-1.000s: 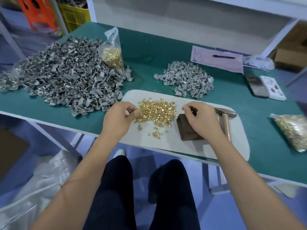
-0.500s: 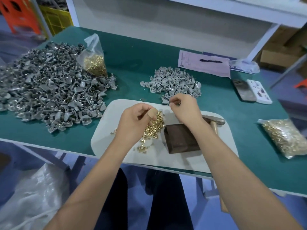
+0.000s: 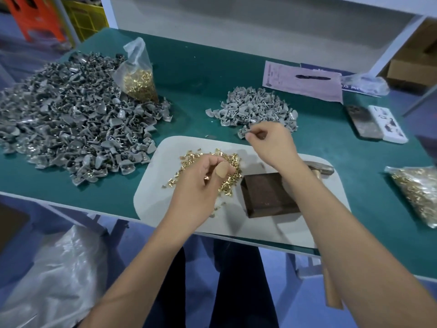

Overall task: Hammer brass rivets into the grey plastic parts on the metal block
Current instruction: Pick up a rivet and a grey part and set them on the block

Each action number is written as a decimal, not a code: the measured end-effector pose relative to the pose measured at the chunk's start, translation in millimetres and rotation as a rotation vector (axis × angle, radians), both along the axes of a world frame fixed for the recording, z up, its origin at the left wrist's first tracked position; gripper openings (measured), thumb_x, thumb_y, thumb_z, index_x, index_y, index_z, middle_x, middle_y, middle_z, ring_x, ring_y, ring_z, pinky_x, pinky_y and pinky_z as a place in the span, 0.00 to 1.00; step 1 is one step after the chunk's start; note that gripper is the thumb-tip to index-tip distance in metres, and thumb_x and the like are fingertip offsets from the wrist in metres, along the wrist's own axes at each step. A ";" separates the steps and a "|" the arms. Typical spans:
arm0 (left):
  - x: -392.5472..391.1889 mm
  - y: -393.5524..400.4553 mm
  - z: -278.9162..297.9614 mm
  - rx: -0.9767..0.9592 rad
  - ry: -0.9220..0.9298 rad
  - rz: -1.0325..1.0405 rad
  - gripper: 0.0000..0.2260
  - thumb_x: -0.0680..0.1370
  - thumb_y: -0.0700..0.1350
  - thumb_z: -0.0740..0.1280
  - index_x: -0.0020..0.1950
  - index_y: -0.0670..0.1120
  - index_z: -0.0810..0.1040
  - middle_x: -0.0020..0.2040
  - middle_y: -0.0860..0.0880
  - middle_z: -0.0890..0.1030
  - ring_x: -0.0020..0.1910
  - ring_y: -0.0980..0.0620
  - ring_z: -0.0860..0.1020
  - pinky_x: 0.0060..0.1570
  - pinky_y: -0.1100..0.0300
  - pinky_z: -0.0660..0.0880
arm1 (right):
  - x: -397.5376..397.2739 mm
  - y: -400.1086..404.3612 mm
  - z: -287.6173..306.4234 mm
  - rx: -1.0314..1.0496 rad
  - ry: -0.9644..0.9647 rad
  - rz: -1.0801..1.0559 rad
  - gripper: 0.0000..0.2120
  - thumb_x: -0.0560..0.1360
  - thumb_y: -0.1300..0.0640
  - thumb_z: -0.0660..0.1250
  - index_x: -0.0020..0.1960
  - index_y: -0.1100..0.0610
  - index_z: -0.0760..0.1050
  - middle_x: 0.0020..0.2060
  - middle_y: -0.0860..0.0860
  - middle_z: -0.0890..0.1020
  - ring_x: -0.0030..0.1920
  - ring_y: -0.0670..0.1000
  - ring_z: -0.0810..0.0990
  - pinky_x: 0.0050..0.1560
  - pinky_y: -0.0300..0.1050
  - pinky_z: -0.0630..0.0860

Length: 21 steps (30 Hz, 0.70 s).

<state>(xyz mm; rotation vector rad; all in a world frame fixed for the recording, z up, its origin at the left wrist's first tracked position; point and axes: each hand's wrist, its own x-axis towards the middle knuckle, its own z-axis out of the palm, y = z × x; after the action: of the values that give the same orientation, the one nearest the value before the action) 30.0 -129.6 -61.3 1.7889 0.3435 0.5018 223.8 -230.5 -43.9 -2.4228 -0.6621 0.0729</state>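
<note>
Far side of the green table (image 3: 212, 74), a pink paper sheet (image 3: 305, 84) lies flat with a dark pen (image 3: 312, 77) on top. Just right, crumpled clear plastic (image 3: 365, 83). Nearer, a dark phone (image 3: 363, 123) touches a white patterned card (image 3: 387, 124). Orange plastic stool (image 3: 40, 17) and yellow crate (image 3: 82, 17) back left.

Right hand (image 3: 272, 143) moved from metal block (image 3: 267, 195) to small grey pile (image 3: 255, 110), apparently pinching 1 part.

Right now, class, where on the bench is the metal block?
In the head view, the metal block sits on the white mat, right of the loose brass rivets, with the hammer behind it.
</note>
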 end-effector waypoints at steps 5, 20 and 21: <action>-14.4 -47.6 -8.8 0.171 0.015 -0.120 0.05 0.83 0.51 0.62 0.52 0.56 0.77 0.50 0.61 0.80 0.51 0.58 0.78 0.45 0.64 0.73 | -38.7 -62.2 -0.3 0.143 -0.053 -0.101 0.04 0.77 0.51 0.68 0.45 0.48 0.81 0.37 0.40 0.82 0.41 0.45 0.81 0.44 0.42 0.75; -1.7 -47.2 -10.3 0.080 0.115 -0.042 0.04 0.81 0.48 0.68 0.47 0.54 0.81 0.39 0.64 0.81 0.40 0.64 0.78 0.40 0.69 0.70 | -95.2 -107.4 3.5 0.454 0.208 -0.072 0.04 0.79 0.54 0.70 0.48 0.50 0.84 0.46 0.43 0.86 0.54 0.50 0.82 0.64 0.63 0.74; -0.8 -46.0 -10.2 0.081 0.118 -0.042 0.04 0.81 0.48 0.68 0.46 0.55 0.80 0.38 0.64 0.81 0.39 0.64 0.77 0.40 0.70 0.70 | -96.5 -110.0 6.5 0.437 0.212 -0.043 0.04 0.79 0.56 0.70 0.49 0.51 0.84 0.46 0.42 0.86 0.52 0.47 0.83 0.65 0.63 0.73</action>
<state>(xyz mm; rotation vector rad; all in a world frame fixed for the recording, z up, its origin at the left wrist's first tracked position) 29.2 -175.5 -71.4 1.9051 0.3707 0.3858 127.3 -340.5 -37.4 -1.9738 -0.4711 0.1492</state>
